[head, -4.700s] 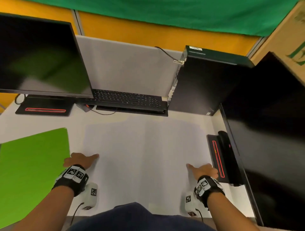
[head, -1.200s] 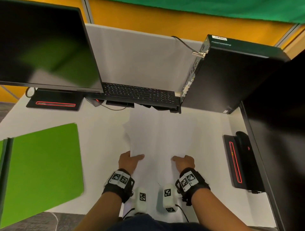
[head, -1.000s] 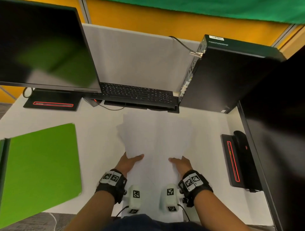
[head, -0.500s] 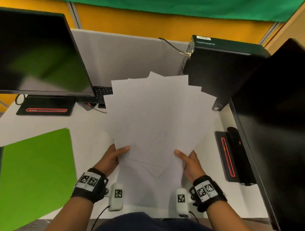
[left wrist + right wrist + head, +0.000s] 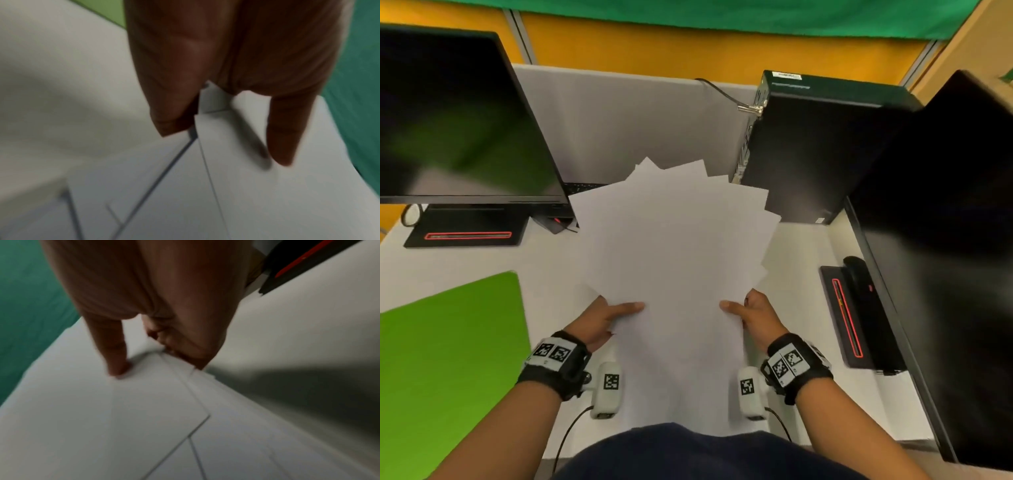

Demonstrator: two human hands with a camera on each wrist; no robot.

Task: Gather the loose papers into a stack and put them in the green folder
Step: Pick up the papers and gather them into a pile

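Lying flat at the left on the white surface [image 5: 801,260] is the green folder [image 5: 448,356]. Beside it the left hand [image 5: 599,320] pinches the left edge of the papers [image 5: 674,253], thumb on top. The sheets are fanned, not aligned, and lifted above the surface. The right hand [image 5: 753,315] pinches their right edge in the same way.

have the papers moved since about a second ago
Yes. The papers have come up off the desk toward the camera, gripped by the left hand and right hand, now hiding the keyboard.
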